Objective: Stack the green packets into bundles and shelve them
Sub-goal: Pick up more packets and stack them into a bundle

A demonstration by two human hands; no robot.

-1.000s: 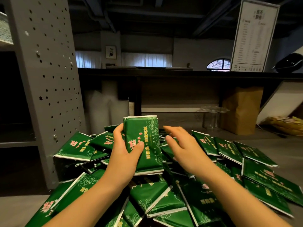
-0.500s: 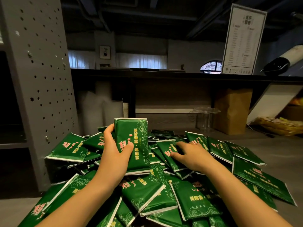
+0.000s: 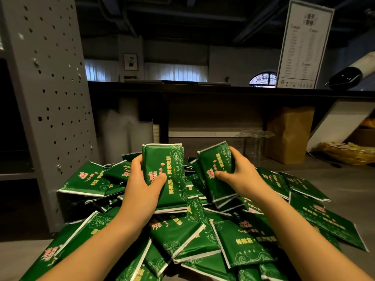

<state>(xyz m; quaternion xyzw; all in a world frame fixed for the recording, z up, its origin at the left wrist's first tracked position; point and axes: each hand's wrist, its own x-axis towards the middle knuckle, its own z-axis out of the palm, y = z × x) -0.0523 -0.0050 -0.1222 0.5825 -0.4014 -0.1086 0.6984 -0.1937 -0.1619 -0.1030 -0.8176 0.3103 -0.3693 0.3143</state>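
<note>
A heap of green packets (image 3: 241,242) with white edges and pink and yellow print covers the grey floor in front of me. My left hand (image 3: 142,187) grips a small upright bundle of green packets (image 3: 169,169), thumb across its front. My right hand (image 3: 241,175) holds a green packet (image 3: 216,167) lifted above the heap and tilted, just to the right of the bundle. Both forearms reach in from the bottom of the view.
A grey perforated shelf upright (image 3: 46,94) stands at the left, with dark shelf bays (image 3: 12,173) beside it. A long dark counter (image 3: 203,88) crosses the back. A brown paper bag (image 3: 288,134), clear plastic cups (image 3: 253,142) and a leaning white board (image 3: 341,124) stand under it.
My right hand reached down onto the heap, took hold of a packet and lifted it up beside the bundle. My left hand has kept the bundle upright.
</note>
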